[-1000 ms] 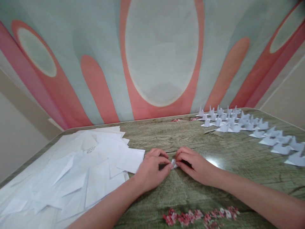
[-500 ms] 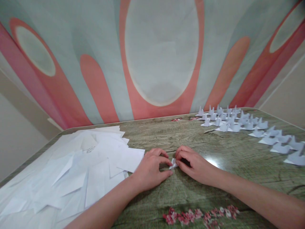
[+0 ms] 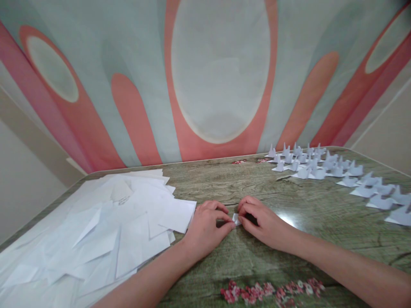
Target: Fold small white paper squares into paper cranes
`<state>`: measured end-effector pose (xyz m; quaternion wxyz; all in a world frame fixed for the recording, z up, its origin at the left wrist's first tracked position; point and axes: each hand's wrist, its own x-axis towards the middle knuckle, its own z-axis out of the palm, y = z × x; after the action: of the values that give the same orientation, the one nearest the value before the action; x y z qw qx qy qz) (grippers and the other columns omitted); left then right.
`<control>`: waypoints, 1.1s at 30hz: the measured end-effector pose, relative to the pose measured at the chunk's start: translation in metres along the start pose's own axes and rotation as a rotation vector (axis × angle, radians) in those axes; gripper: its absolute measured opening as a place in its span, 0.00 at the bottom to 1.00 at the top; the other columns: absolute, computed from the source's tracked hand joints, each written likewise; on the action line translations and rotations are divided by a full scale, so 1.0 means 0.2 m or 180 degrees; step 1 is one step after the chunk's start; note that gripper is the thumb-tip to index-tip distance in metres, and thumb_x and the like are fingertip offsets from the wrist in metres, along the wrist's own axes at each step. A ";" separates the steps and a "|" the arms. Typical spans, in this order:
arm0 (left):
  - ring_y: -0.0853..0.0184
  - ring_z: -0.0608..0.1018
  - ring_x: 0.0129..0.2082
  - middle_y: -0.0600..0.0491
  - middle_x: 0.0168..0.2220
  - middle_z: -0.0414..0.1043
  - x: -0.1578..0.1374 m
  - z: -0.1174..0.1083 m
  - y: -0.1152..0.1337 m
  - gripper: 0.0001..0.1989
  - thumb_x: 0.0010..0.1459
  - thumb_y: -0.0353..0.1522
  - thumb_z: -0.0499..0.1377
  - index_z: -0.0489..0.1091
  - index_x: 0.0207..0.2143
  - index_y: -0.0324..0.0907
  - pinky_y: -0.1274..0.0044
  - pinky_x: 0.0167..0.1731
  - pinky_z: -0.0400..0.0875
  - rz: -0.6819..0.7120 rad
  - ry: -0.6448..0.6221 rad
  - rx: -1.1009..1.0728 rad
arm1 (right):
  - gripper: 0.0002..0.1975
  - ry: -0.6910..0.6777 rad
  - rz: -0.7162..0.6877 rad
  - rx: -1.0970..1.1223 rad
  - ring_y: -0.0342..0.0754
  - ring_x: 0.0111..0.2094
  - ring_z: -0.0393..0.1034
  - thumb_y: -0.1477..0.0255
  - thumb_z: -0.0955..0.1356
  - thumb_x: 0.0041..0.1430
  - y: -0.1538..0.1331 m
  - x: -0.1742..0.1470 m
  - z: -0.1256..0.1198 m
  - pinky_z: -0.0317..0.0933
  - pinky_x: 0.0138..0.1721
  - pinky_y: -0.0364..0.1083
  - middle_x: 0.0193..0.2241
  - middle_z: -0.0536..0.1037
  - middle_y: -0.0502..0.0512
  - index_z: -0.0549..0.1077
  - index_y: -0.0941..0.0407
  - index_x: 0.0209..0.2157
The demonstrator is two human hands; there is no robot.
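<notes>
A small folded piece of white paper is between my hands, low over the wood-patterned tabletop. My left hand pinches its left end with thumb and forefinger. On the other side, the fingertips of my right hand are closed on the paper's right end. Most of the folded paper is covered by my fingers, so its full shape is hidden. To the left of my left hand lies a wide pile of white paper sheets, its nearest corner close to my knuckles.
Rows of folded white paper birds stand at the back right of the table. Pink flower prints mark the tabletop near its front. A wall with a coral and grey pattern rises behind the far edge.
My left thumb and forefinger have come together on the paper's left end; they were apart before. My right hand keeps its hold. The whole view has shifted slightly.
</notes>
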<state>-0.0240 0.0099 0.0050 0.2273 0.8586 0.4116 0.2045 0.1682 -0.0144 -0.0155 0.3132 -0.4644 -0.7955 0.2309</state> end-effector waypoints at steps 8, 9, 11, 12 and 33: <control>0.64 0.71 0.38 0.56 0.34 0.72 0.02 0.03 0.00 0.03 0.49 0.32 0.62 0.75 0.24 0.46 0.69 0.42 0.63 -0.0119 0.0140 -0.0074 | 0.05 0.0029 -0.0044 0.0040 0.46 0.36 0.63 0.80 0.64 0.53 0.01 0.00 0.00 0.60 0.38 0.47 0.33 0.67 0.54 0.65 0.56 0.28; 0.64 0.71 0.38 0.56 0.34 0.72 0.02 0.03 0.00 0.03 0.48 0.32 0.62 0.75 0.24 0.46 0.70 0.42 0.63 -0.0115 0.0144 -0.0092 | 0.05 0.0032 -0.0043 0.0036 0.46 0.36 0.63 0.80 0.64 0.53 0.01 0.01 0.00 0.60 0.37 0.47 0.33 0.67 0.54 0.65 0.56 0.28; 0.64 0.72 0.38 0.56 0.33 0.73 0.03 0.03 -0.01 0.02 0.48 0.33 0.62 0.75 0.24 0.46 0.70 0.42 0.63 -0.0106 0.0145 -0.0124 | 0.05 0.0023 -0.0034 0.0019 0.46 0.36 0.63 0.80 0.64 0.53 0.02 0.01 0.00 0.60 0.37 0.47 0.33 0.68 0.54 0.65 0.56 0.27; 0.64 0.72 0.38 0.56 0.33 0.73 0.03 0.04 -0.01 0.02 0.48 0.33 0.63 0.75 0.24 0.46 0.70 0.42 0.63 -0.0102 0.0148 -0.0137 | 0.05 0.0017 -0.0026 0.0006 0.46 0.36 0.63 0.80 0.64 0.53 0.02 0.01 0.00 0.60 0.38 0.47 0.33 0.68 0.54 0.65 0.56 0.27; 0.60 0.63 0.55 0.47 0.56 0.62 -0.17 0.03 0.11 0.22 0.63 0.38 0.47 0.59 0.55 0.36 0.67 0.53 0.54 0.1125 -0.0379 0.2014 | 0.05 -0.0021 0.0050 -0.0070 0.46 0.34 0.62 0.80 0.63 0.52 0.00 0.03 -0.01 0.58 0.36 0.45 0.30 0.68 0.52 0.65 0.57 0.26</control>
<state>-0.0269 -0.0314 0.0064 -0.0648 0.9546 0.2858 0.0528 0.1675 -0.0095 -0.0134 0.3036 -0.4733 -0.7954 0.2261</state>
